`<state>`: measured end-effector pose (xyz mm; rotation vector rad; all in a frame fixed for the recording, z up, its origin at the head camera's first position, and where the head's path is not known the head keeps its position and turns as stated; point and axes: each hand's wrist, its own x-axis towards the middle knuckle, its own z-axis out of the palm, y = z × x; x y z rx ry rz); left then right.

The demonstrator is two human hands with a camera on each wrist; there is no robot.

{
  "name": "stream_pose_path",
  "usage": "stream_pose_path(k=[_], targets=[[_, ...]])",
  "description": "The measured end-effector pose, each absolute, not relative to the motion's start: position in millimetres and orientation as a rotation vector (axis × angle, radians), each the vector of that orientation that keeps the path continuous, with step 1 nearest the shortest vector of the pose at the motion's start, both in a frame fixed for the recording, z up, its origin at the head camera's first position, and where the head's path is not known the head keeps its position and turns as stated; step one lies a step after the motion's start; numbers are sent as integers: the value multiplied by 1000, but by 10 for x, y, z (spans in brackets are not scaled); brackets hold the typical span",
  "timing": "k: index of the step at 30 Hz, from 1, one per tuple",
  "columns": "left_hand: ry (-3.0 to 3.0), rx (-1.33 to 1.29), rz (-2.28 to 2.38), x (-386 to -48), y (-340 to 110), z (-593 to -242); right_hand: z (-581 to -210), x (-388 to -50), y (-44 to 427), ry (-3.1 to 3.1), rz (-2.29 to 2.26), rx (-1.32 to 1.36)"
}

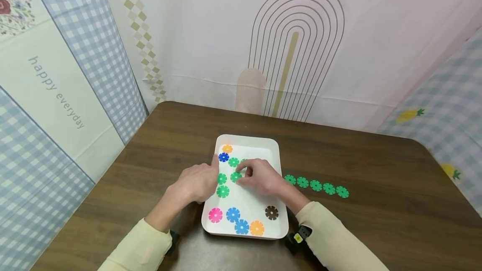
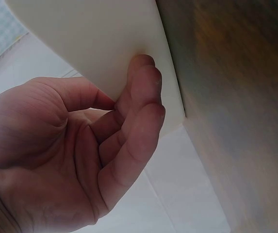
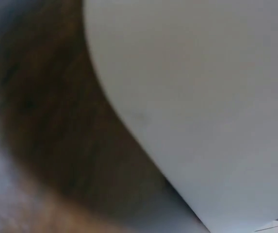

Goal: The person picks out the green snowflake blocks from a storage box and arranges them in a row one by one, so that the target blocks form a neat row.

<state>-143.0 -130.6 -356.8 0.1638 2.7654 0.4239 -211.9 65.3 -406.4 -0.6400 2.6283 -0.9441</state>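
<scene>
One brown counter [image 1: 395, 187], seen fr. where I stand, carries the white tray [image 1: 248, 204]. To tray's R., on the counter: row of 5 green discs [image 1: 316, 185], notched. L. hand [image 1: 197, 182] grips tray's L. edge, thumb over rim, fingers vs. outer wall. R. hand [image 1: 261, 177], above tray floor: thumb + index bent abt. a green disc [image 1: 235, 177], pinching it; whether lifted, can't tell. Other tray discs: 4 green, 1 partly hid. by R. hand; far end, orange disc [image 1: 227, 148] nr. dk.-blue disc [image 1: 224, 157]; near end, pink disc [image 1: 215, 215], 2 lt.-blue, 2nd orange, brown disc [image 1: 271, 213].
</scene>
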Motion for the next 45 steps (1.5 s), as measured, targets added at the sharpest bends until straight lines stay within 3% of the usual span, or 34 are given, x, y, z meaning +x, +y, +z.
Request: stream_pose_path(k=[45], targets=[[2767,159,435,-1415,-1305,-3565,-3756,-1953,929,2431,-1167,-751]])
